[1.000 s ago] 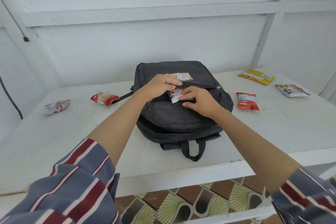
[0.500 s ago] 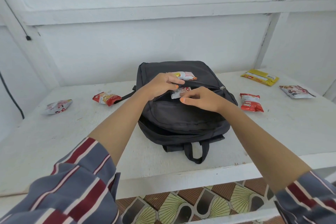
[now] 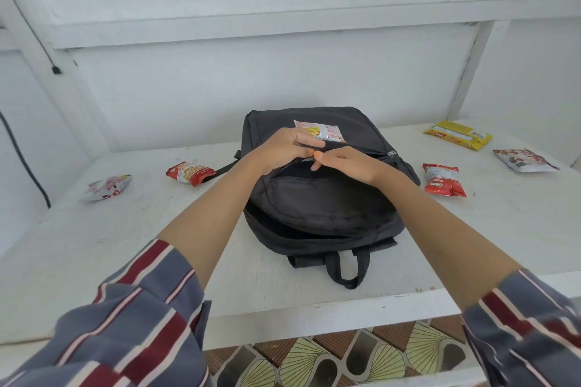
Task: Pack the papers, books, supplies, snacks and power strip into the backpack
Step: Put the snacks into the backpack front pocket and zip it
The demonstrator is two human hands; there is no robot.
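2 hands meet at the open front pocket of the black backpack (image 3: 314, 207), which lies flat on the white table (image 3: 125, 245). On my feed the left hand (image 3: 283, 149) grips the pocket's upper edge with curled fingers. The right hand (image 3: 345, 163) has its bent fingertips at the pocket mouth, and I cannot tell whether they pinch anything. 1 snack packet (image 3: 319, 130) rests on the backpack at 12 o'clock, a red packet (image 3: 190, 172) lies at 9 o'clock, a second red packet (image 3: 443, 180) at 3 and a yellow packet (image 3: 457, 134) at 2.
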